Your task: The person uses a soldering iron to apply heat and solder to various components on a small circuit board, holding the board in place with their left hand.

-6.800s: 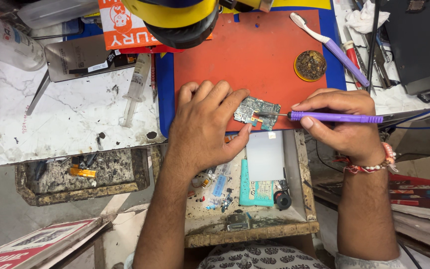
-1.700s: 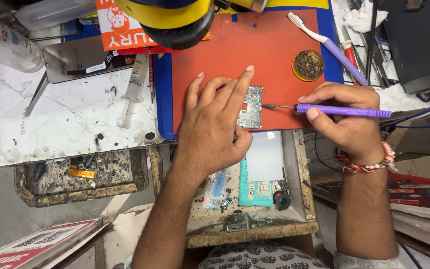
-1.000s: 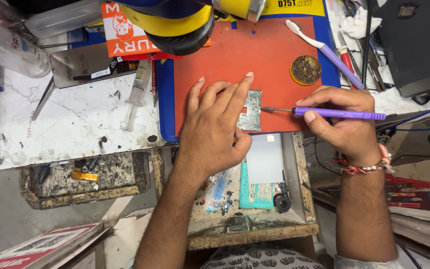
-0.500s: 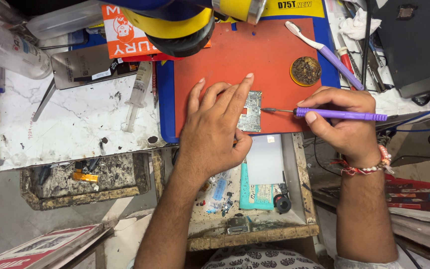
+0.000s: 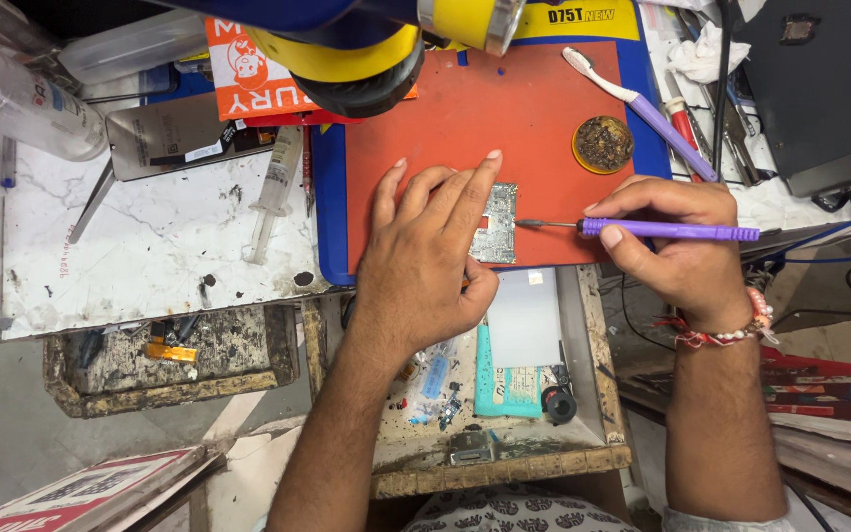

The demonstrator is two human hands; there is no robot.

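- The left hand (image 5: 424, 261) lies flat with fingers spread, pressing a small silvery rectangular circuit board (image 5: 496, 225) onto the orange-red rubber work mat (image 5: 504, 113); the board shows just past its fingertips.
- The right hand (image 5: 677, 246) pinches a slim purple-handled screwdriver (image 5: 667, 232) between thumb and fingers, its metal tip touching the board's edge on the side facing that hand.
- Likely risk: if the tip slips sideways it could scratch the board or jab the left fingertips, since they sit right beside the contact point.
- If the left hand's pressure eases, the board could skid across the smooth mat.
- Just beyond the right hand, a small round yellow tin (image 5: 603, 145) holds dark brown tangled tip-cleaning wool.
- Below both hands, nearer the body, a worn wooden tray (image 5: 598, 394) holds a teal phone frame with a pale panel (image 5: 522, 345), a small black ring and loose scraps.
- Left of the left forearm, a second scuffed tray (image 5: 174, 360) holds an orange flex strip and dark bits.
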